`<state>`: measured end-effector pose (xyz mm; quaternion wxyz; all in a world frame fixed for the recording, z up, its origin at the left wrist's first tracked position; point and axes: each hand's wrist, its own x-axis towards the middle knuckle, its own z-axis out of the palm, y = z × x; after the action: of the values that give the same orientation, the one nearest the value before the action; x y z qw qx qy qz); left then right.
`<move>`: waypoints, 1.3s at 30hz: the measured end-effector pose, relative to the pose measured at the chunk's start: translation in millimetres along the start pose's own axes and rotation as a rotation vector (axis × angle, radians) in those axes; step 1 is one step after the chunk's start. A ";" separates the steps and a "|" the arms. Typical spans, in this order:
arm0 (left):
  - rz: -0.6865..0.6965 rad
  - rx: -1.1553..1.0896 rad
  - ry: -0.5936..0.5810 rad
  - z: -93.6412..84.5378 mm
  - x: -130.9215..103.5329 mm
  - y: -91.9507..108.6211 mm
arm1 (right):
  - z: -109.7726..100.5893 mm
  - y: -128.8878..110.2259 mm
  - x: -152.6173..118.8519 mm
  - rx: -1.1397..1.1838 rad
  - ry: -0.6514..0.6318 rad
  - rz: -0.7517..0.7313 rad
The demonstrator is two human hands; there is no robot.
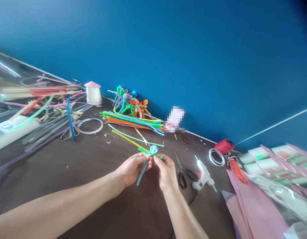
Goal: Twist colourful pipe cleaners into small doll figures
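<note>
A pipe cleaner figure (153,150), with a light blue looped top, green side pieces and a teal tail, is pinched between my two hands above the dark table. My left hand (133,167) grips it from the left, its fingers closed near the green piece and the teal tail. On the other side, my right hand (166,170) has thumb and fingers closed on it just under the loop. Beyond the hands lie a loose yellow pipe cleaner (128,139) and a pale green pipe cleaner (133,136).
Black scissors (182,176) and a white glue gun (204,176) lie right of my hands. Behind stand a pipe cleaner bundle (133,122) and several finished figures (133,103). Pink sheets (255,205) cover the right; a tape ring (90,126) lies left.
</note>
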<state>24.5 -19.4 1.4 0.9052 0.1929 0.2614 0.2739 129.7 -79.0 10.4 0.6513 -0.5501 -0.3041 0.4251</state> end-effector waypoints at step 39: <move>0.022 0.150 -0.011 -6.8 5.6 -0.6 | -15.4 -3.7 3.7 -0.532 -0.062 -0.166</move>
<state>24.8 -15.1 -6.3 0.8866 0.2646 0.2740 0.2624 145.5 -82.8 10.5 0.5070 -0.6615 -0.4690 0.2922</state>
